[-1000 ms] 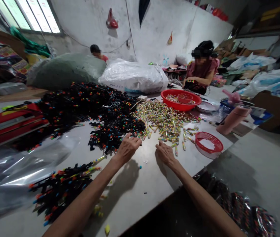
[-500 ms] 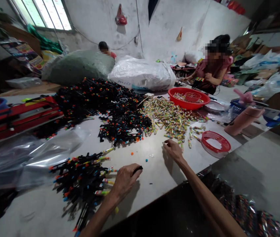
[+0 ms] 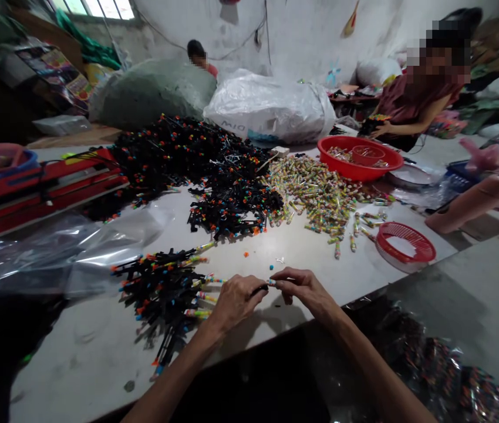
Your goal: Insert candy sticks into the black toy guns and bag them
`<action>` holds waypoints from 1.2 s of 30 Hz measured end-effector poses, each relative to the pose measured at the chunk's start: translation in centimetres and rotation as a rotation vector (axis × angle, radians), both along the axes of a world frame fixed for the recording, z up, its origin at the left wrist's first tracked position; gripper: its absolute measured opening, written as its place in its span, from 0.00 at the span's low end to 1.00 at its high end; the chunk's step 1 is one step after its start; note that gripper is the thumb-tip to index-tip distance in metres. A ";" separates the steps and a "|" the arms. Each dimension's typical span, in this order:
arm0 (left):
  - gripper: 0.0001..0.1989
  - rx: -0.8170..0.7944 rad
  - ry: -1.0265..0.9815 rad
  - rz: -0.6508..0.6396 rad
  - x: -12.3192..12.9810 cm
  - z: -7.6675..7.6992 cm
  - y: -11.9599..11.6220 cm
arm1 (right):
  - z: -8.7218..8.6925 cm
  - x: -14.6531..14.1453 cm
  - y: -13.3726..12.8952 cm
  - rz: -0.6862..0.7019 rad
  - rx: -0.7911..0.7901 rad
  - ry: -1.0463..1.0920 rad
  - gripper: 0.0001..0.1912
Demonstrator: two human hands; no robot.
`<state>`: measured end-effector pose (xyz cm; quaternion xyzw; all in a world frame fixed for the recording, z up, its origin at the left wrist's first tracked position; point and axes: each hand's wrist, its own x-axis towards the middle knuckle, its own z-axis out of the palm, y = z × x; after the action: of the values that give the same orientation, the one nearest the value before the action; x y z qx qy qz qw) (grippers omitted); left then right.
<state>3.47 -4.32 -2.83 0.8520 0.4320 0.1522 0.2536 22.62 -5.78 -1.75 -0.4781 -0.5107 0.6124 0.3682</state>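
Observation:
Near the table's front edge, my left hand (image 3: 239, 299) is closed around a small black piece (image 3: 259, 290), mostly covered by the fingers. Facing it, my right hand (image 3: 304, 288) pinches a small light-coloured tube (image 3: 272, 282), whose end meets the black piece. A bunch of black toy parts (image 3: 165, 288) with orange and blue tips lies left of my left hand, some with yellowish tubes sticking out. Beyond the hands are a larger heap of black parts (image 3: 232, 200) and a pile of yellow-green wrapped tubes (image 3: 315, 194).
A red basin (image 3: 359, 170) stands behind the tubes, and a red basket (image 3: 403, 249) near the right edge. Clear plastic bags (image 3: 95, 252) cover the left side. Large sacks (image 3: 271, 108) lie at the back. A person (image 3: 425, 94) sits at the back right, another behind the sacks.
My right hand has moved left and towards me, from beside the tube pile up to my left hand, and a tube now shows in its fingers. The view has shifted slightly.

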 end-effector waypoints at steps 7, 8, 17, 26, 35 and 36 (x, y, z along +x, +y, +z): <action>0.10 0.040 0.087 -0.046 -0.1 0.2 -0.1 | 0.3 -0.1 -0.1 0.054 0.087 -0.015 0.14; 0.11 0.053 0.100 -0.054 -0.2 0.2 -0.1 | 0.3 -0.1 -0.1 0.060 0.109 -0.037 0.14; 0.12 -0.039 0.029 -0.129 -1.6 -0.3 -0.3 | 0.4 -0.8 -0.1 0.257 0.201 -0.240 0.12; 0.07 0.238 0.444 0.062 -5.8 3.3 7.1 | -3.0 2.2 6.8 -0.113 0.253 -0.817 0.20; 0.11 0.165 0.294 0.369 2.4 0.5 15.7 | -1.9 7.5 13.4 -0.298 0.266 -1.296 0.10; 0.11 0.141 0.243 0.395 2.5 0.4 15.6 | -1.8 7.5 13.1 -0.306 0.279 -1.280 0.09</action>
<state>5.97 11.33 -2.41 0.7786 0.6060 0.1248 0.1049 30.13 7.30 -3.59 -0.7618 -0.6291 0.0777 0.1337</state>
